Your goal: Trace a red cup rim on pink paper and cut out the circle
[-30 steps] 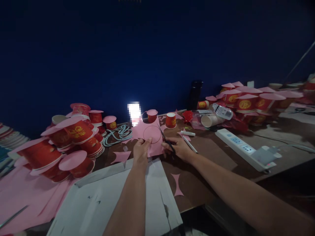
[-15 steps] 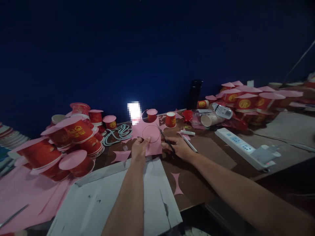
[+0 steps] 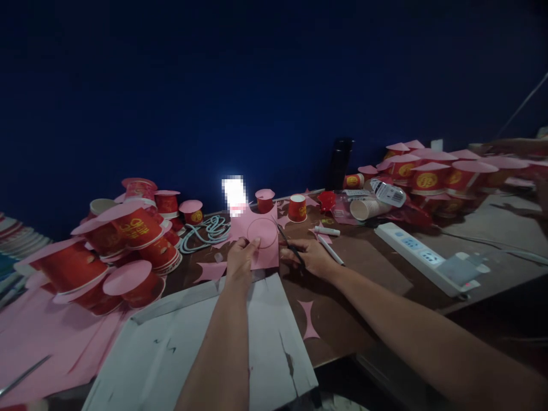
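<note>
As the left hand (image 3: 240, 262) pinched the pink paper (image 3: 269, 257), thumb on top and the other fingers curled at its left side, the right hand (image 3: 314, 260) had its fingers closed round the handles of the black scissors (image 3: 294, 250)! The paper sat right between the hands, just past the far edge of the white box (image 3: 184, 342), and the blades lay by its right edge. How wide they stood apart, and whether they bit, was too small to tell. A drawn circle (image 3: 262, 228) showed plainly, the thumb close to its lower left. Good scissor work here, I judged, called for a light, flat grip, the thumb clear of the blades, and the paper turned by the left hand so the wrist stayed easy and the line stayed in sight.
</note>
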A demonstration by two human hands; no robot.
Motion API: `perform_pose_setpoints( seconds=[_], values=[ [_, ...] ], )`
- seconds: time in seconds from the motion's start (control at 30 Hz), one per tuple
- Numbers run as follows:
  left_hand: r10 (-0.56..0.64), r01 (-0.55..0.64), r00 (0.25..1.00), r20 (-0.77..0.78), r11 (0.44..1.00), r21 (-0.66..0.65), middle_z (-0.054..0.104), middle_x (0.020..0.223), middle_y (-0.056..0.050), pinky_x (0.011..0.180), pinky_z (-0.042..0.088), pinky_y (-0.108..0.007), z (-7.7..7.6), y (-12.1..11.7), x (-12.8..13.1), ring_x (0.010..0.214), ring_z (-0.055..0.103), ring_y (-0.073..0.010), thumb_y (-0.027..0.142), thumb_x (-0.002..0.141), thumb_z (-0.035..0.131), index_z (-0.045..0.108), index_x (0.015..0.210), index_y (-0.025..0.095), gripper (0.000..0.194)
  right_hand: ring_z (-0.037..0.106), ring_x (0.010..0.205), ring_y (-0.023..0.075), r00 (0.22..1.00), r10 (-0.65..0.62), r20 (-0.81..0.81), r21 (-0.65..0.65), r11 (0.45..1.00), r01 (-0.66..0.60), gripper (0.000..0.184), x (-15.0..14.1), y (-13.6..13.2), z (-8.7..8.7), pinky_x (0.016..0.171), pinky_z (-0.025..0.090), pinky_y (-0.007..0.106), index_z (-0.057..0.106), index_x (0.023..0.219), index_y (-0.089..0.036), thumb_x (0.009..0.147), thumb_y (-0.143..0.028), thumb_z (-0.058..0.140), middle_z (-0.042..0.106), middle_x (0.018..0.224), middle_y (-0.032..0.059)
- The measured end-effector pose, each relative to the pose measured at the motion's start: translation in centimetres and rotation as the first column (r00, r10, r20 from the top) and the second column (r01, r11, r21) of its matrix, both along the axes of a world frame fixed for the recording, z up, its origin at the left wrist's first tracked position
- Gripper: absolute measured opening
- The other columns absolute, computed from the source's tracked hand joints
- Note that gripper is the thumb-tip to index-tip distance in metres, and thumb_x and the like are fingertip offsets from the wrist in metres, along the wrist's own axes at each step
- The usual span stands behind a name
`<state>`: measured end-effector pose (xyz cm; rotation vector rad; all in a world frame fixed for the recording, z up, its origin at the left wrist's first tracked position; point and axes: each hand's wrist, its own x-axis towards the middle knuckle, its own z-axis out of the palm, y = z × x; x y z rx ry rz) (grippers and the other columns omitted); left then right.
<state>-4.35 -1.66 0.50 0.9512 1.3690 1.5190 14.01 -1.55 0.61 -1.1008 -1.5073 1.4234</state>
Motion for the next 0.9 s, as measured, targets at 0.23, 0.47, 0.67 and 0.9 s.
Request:
perform_pose_setpoints(
  seconds=[0.23, 0.47, 0.67, 0.9],
  values=[
    [0.002, -0.002, 1.000, -0.030, 1.000, 0.002, 0.037, 0.050, 0.006, 0.047, 0.027, -0.021, 0.2, 0.0, -0.1, 0.050, 0.032, -0.0073, 0.045, 0.056, 0.076, 0.039, 0.052, 0.018, 0.046, 0.045, 0.047, 0.0086, 1.000, -0.004, 0.016, -0.017, 1.000, 0.005, 0.067, 0.0, -0.4, 0.6, 0.044, 0.035, 0.021, 0.067, 0.112, -0.009, 0.064, -0.055, 0.074, 0.053, 0.053, -0.0028],
    [0.013, -0.013, 0.994, -0.108, 1.000, 0.001, 0.040, 0.051, 0.005, 0.048, 0.026, -0.023, 0.9, -0.4, -0.1, 0.052, 0.033, -0.0093, 0.042, 0.059, 0.075, 0.041, 0.050, 0.019, 0.042, 0.045, 0.048, 0.0087, 1.000, -0.007, 0.028, 0.000, 1.000, 0.007, 0.063, 0.1, -0.2, 0.1, 0.044, 0.034, 0.021, 0.067, 0.111, -0.010, 0.066, -0.054, 0.073, 0.055, 0.055, -0.0018],
    [0.021, -0.020, 0.998, -0.066, 1.000, 0.020, 0.036, 0.050, 0.005, 0.051, 0.029, -0.024, 1.6, -0.6, 0.0, 0.053, 0.032, -0.0092, 0.041, 0.055, 0.077, 0.043, 0.048, 0.018, 0.042, 0.045, 0.048, 0.0087, 0.999, -0.009, 0.039, -0.001, 1.000, 0.009, 0.062, 0.1, -0.2, 0.3, 0.044, 0.033, 0.021, 0.068, 0.109, -0.010, 0.065, -0.054, 0.074, 0.056, 0.056, -0.0013],
    [0.020, -0.015, 0.996, -0.082, 0.998, 0.065, 0.039, 0.054, 0.005, 0.052, 0.030, -0.023, 0.5, 0.1, -0.6, 0.055, 0.034, -0.0096, 0.043, 0.057, 0.075, 0.044, 0.052, 0.018, 0.040, 0.045, 0.049, 0.0084, 1.000, 0.003, 0.026, 0.013, 1.000, -0.003, 0.061, 0.1, -0.3, 0.0, 0.046, 0.034, 0.021, 0.067, 0.112, -0.010, 0.068, -0.052, 0.073, 0.055, 0.056, -0.0019]
  ],
)
